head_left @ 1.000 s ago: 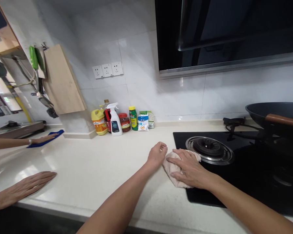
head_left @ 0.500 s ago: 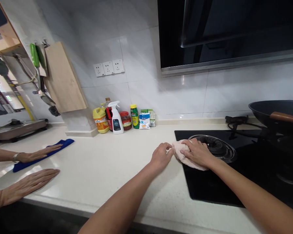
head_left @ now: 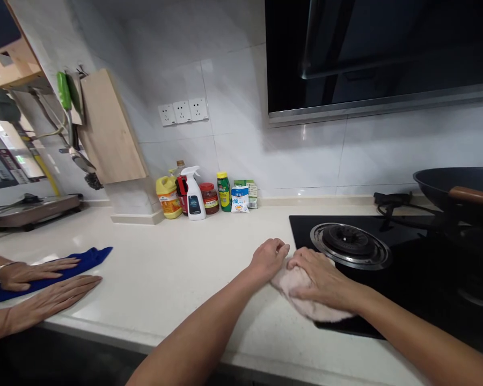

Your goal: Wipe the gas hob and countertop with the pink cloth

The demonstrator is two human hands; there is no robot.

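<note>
White tiles are seen on the kitchen wall, and a pale counter (head_left: 177, 273) is stretched out below them. A black stove (head_left: 406, 279) is set into the counter, and it is used as the landmark for all places.

A pink cloth (head_left: 306, 305) is spread over the front left corner of the stove, half on the black glass and half on the counter. The cloth is pressed down by the right hand (head_left: 322, 276), which is laid flat on top of it with the fingers open. The left hand (head_left: 270, 257) is loosely curled just left of the stove, and the edge of the cloth is touched by it. Whether the cloth is pinched there cannot be told.

A round burner (head_left: 349, 245) is seen on the stove, just behind the right hand. A dark wok (head_left: 451, 187) is kept at the right back of the stove.

Bottles and jars (head_left: 203, 195) are lined up by the wall, to the left of the stove. A wooden board (head_left: 108, 128) is hung further left.

Far to the left of the stove, a blue cloth (head_left: 64, 268) is held down by another person's hand (head_left: 28, 271). That person's other hand (head_left: 48, 303) is laid flat on the counter beside it.
</note>
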